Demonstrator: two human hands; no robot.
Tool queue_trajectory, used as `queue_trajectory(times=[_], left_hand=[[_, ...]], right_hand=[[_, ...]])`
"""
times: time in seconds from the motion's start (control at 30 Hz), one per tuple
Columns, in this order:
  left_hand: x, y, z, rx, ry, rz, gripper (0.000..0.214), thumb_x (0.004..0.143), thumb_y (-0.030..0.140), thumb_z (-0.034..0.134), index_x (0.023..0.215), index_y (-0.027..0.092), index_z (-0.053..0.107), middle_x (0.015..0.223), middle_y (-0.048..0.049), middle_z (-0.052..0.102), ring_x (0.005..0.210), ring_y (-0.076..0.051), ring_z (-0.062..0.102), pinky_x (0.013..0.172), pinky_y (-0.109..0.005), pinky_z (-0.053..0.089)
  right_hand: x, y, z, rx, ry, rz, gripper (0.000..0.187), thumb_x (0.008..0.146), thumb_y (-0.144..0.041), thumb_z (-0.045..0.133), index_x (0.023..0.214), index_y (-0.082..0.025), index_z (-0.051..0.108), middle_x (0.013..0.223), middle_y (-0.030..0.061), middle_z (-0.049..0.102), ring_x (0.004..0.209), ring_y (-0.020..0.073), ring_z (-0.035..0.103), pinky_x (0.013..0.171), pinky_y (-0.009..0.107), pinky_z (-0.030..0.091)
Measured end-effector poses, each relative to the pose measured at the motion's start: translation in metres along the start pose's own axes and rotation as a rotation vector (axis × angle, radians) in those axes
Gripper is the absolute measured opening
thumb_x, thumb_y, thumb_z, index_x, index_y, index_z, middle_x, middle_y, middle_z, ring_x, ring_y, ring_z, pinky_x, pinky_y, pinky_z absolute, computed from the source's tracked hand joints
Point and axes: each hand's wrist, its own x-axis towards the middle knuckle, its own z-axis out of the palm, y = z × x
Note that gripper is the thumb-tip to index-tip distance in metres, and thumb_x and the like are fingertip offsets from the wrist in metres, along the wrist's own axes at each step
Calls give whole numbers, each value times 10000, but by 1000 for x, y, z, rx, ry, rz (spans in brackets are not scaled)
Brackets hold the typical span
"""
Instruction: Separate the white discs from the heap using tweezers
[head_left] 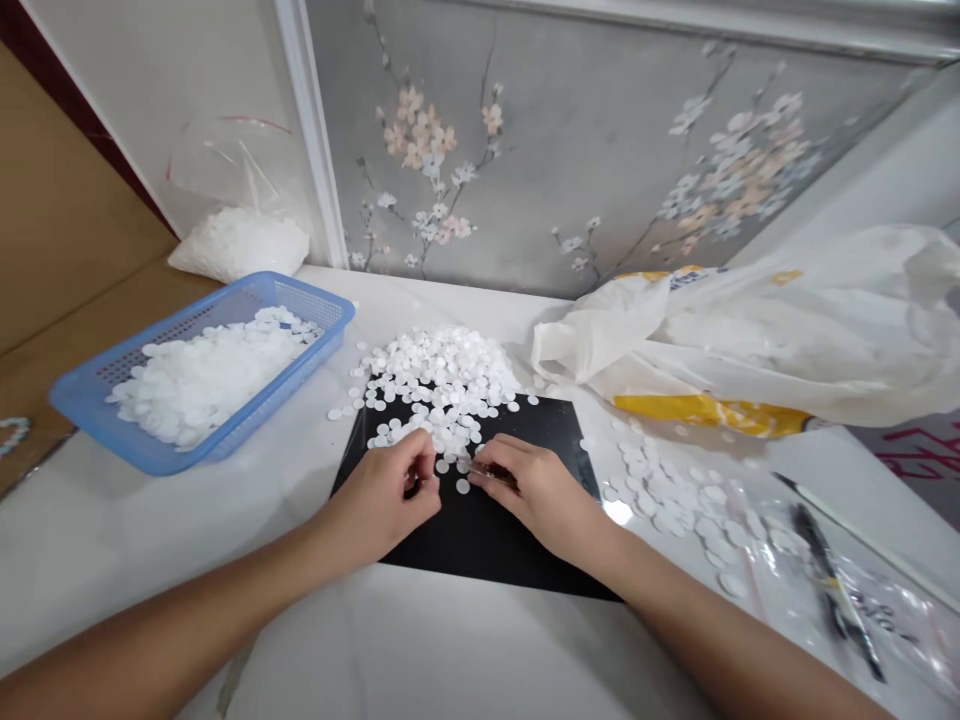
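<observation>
A heap of small white discs [450,365] lies over the back half of a black sheet [465,530] on the table. At the heap's near edge, my left hand [401,490] has its fingers curled in a pinch, and what they hold is hidden. Just across from it, my right hand [532,485] pinches thumb and fingers together over the sheet. Something thin and shiny shows at its fingertips, too small to name. A few single discs lie between the two hands.
A blue plastic basket [281,395] of white discs stands left, before a filled clear bag [244,240]. At right are a white plastic bag [720,340], scattered discs [664,490], a clear zip bag [892,610] and a black pen-like tool [832,570].
</observation>
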Motion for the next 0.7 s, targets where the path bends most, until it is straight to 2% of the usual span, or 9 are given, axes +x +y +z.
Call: queue_trajectory(times=[0.1, 0.17, 0.23, 0.3, 0.4, 0.47, 0.53, 0.63, 0.7], left_hand=[[2, -1, -1, -288, -38, -51, 82, 779, 139, 409, 757, 218, 399, 634, 51, 562, 614, -118, 501, 575, -233, 352], [4, 0, 1, -290, -56, -54, 118, 796, 121, 370, 799, 215, 440, 605, 55, 553, 578, -116, 489, 557, -233, 343], [3, 2, 5, -111, -32, 4, 190, 823, 119, 358, 830, 212, 523, 642, 45, 569, 582, -116, 503, 568, -240, 347], [3, 4, 10, 143, -4, 106, 220, 860, 145, 389, 882, 221, 594, 788, 28, 632, 672, -127, 569, 628, -253, 375], [3, 5, 18, 424, -17, 216, 141, 896, 234, 484, 977, 233, 599, 955, 19, 671, 785, -157, 630, 663, -264, 392], [4, 3, 22, 517, -20, 226, 92, 897, 273, 525, 952, 227, 582, 913, 27, 680, 754, -157, 640, 617, -257, 378], [6, 0, 23, 574, -1, 204, 66, 888, 288, 554, 893, 223, 559, 825, 44, 675, 685, -146, 633, 567, -248, 348], [8, -5, 23, 639, 15, 195, 110, 877, 314, 574, 855, 219, 524, 726, 55, 647, 603, -139, 608, 516, -244, 293], [8, -7, 22, 672, 19, 217, 98, 897, 291, 543, 848, 216, 506, 720, 50, 635, 606, -140, 605, 513, -249, 276]], right_hand=[[2, 5, -6, 273, 17, 174, 168, 877, -294, 526, 738, -206, 495, 661, -25, 569, 540, 115, 510, 541, 255, 396], [4, 8, -10, 498, 44, 269, 197, 864, -352, 545, 752, -202, 482, 596, -41, 539, 465, 90, 427, 465, 237, 342], [7, 13, -14, 689, 107, 293, 201, 817, -370, 609, 798, -196, 510, 611, -36, 543, 480, 82, 401, 437, 221, 290], [10, 16, -18, 825, 181, 305, 224, 768, -363, 658, 855, -185, 555, 674, -17, 558, 511, 79, 396, 436, 218, 266], [12, 19, -23, 935, 236, 349, 227, 748, -376, 659, 817, -179, 569, 660, -20, 512, 500, 77, 365, 422, 226, 238], [12, 18, -24, 881, 208, 347, 251, 767, -399, 641, 716, -199, 498, 569, -56, 426, 465, 79, 332, 410, 228, 214], [11, 17, -21, 665, 161, 294, 266, 794, -396, 621, 689, -214, 458, 521, -75, 389, 444, 85, 336, 420, 230, 243], [10, 15, -15, 224, 154, 150, 125, 853, -292, 542, 754, -216, 541, 613, -33, 531, 546, 127, 488, 538, 260, 374], [11, 14, -11, 34, 157, 75, 94, 852, -231, 525, 778, -216, 582, 728, 1, 594, 651, 153, 548, 619, 279, 410]])
